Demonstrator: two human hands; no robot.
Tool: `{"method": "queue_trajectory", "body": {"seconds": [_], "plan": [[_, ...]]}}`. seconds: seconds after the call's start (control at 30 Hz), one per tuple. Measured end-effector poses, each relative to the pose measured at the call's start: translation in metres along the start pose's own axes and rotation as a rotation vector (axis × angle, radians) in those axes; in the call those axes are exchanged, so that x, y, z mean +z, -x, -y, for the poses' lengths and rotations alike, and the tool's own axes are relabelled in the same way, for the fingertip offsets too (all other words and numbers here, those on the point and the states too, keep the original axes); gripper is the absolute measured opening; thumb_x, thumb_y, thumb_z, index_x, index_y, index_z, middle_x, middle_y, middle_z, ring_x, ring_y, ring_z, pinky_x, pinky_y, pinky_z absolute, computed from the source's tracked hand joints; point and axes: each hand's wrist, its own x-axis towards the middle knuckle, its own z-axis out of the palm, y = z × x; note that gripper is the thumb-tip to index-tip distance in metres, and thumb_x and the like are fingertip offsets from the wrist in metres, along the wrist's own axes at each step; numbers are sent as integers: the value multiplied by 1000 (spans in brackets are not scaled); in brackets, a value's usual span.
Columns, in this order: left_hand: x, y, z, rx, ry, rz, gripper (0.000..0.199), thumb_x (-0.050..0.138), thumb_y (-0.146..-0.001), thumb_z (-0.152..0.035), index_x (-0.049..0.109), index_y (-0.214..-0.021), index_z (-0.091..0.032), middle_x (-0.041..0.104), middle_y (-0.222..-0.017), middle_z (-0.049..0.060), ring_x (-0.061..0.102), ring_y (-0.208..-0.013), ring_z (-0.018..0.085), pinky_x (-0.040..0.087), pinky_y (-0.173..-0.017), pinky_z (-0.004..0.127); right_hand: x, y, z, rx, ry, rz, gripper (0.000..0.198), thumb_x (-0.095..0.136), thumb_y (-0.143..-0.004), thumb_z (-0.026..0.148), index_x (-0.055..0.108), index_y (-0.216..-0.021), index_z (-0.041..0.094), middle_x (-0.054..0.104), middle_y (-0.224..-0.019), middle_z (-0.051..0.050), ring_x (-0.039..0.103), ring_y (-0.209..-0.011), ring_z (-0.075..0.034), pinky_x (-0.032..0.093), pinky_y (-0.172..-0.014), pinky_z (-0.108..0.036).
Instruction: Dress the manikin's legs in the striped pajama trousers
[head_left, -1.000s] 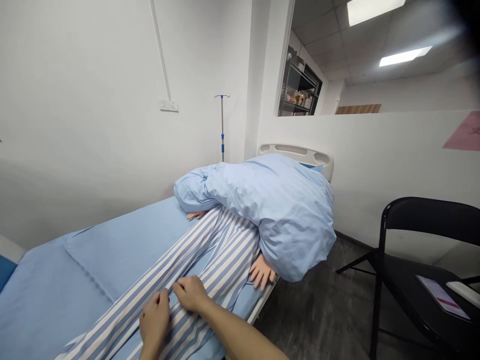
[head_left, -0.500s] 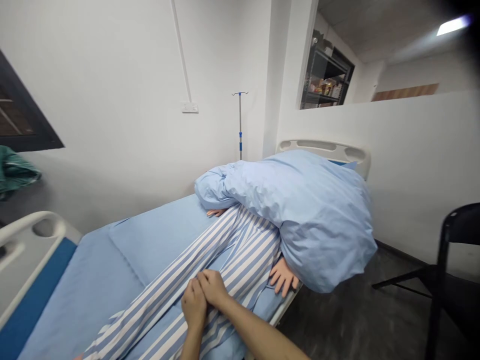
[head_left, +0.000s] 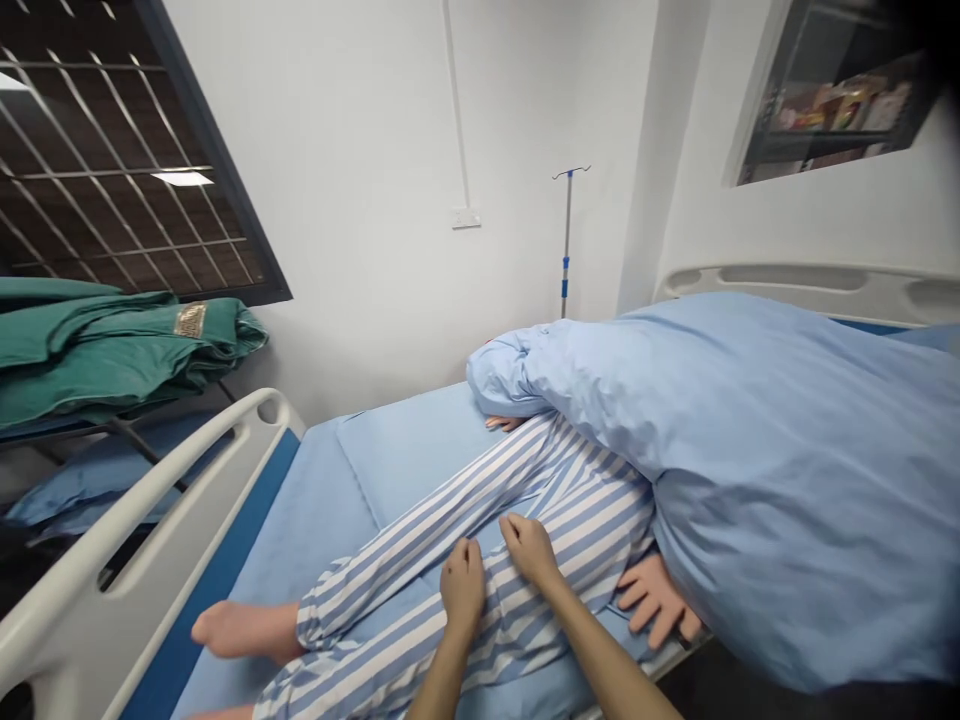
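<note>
My left hand (head_left: 463, 580) is curled into a loose fist over the nearer leg of the striped trousers (head_left: 600, 520). To its right, a short gap away, my right hand (head_left: 527, 547) is also a fist over the same leg. Nothing shows in either; I cannot tell whether they touch the cloth. The trousers are on a lying figure that looks like a manikin, with a bare foot (head_left: 251, 628) at the left and an open manikin hand (head_left: 656, 600) at the right. A light blue quilt (head_left: 750, 450), bunched up, covers its upper body.
The bed has a blue sheet (head_left: 420, 450), a footboard (head_left: 225, 500) at the left and a headboard (head_left: 795, 278) behind the quilt. A drip stand (head_left: 567, 230) stands beyond the bed. Green cloth (head_left: 135, 345) is piled below the barred window (head_left: 112, 150).
My hands were touching each other and have come apart, both still closed. The view has turned left, bringing the foot, footboard and window further in.
</note>
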Motion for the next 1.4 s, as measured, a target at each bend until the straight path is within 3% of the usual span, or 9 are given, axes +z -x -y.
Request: {"method": "queue_trajectory", "body": {"seconds": [0.1,0.23,0.4,0.6,0.8,1.03,1.13,1.2,1.4], "plan": [[9,-10,-25,52,158,-3,29,30,-81,-29,38,-54,-20,49,-55,0,45,-58,12,31,-57,23,0,1,-2,-11,-67,15,43,28,-86,38,49,-55,18,50,-50,0,42,-49,-10,25,-52,-22],[34,-20,-49,-49,286,-53,32,26,-82,-30,38,-55,-20,49,-56,1,45,-57,12,33,-56,24,-1,-3,-8,-2,-210,17,42,26,-85,42,47,-57,19,54,-53,-2,46,-52,-12,28,-52,-22],[62,-10,-34,-47,69,-44,30,29,-84,-33,50,-68,-19,59,-73,8,51,-69,15,32,-66,28,3,-2,-14,32,-274,12,41,27,-84,45,47,-58,20,54,-54,-4,47,-53,-14,31,-54,-24],[62,-3,-32,-66,5,-31,32,27,-85,-32,55,-76,-19,60,-80,11,53,-74,16,31,-68,28,-6,-2,-6,31,-262,24,43,29,-83,46,41,-51,20,50,-48,-2,42,-49,-13,28,-50,-23],[59,2,-39,-138,-23,-105,34,25,-85,-29,56,-75,-21,62,-76,5,53,-75,17,30,-67,27,-39,-21,-24,54,23,-137,38,33,-82,41,40,-52,19,44,-47,0,35,-48,-11,23,-51,-23],[62,4,-32,-100,126,-91,30,29,-82,-29,53,-67,-21,61,-70,4,52,-71,15,32,-65,25,-30,-15,-53,62,272,-30,35,37,-80,40,43,-53,19,44,-48,1,31,-46,-10,16,-50,-24],[38,9,-23,-129,359,78,26,32,-78,-27,49,-60,-19,55,-56,1,49,-58,12,33,-58,23,-29,-13,-50,40,314,-41,35,40,-78,39,38,-51,18,39,-47,2,31,-47,-10,15,-50,-24],[7,14,-8,-167,435,120,24,33,-75,-25,46,-56,-19,51,-50,-1,47,-52,11,33,-55,22,-29,-12,-48,49,337,-44,33,41,-77,39,38,-51,18,39,-47,2,31,-47,-10,14,-50,-24],[-112,37,91,-181,52,-167,20,35,-74,-27,45,-59,-19,51,-57,-2,47,-62,13,32,-61,24,-29,-10,-46,42,407,-10,29,38,-77,37,38,-54,19,43,-49,1,34,-47,-11,15,-49,-25]]}}
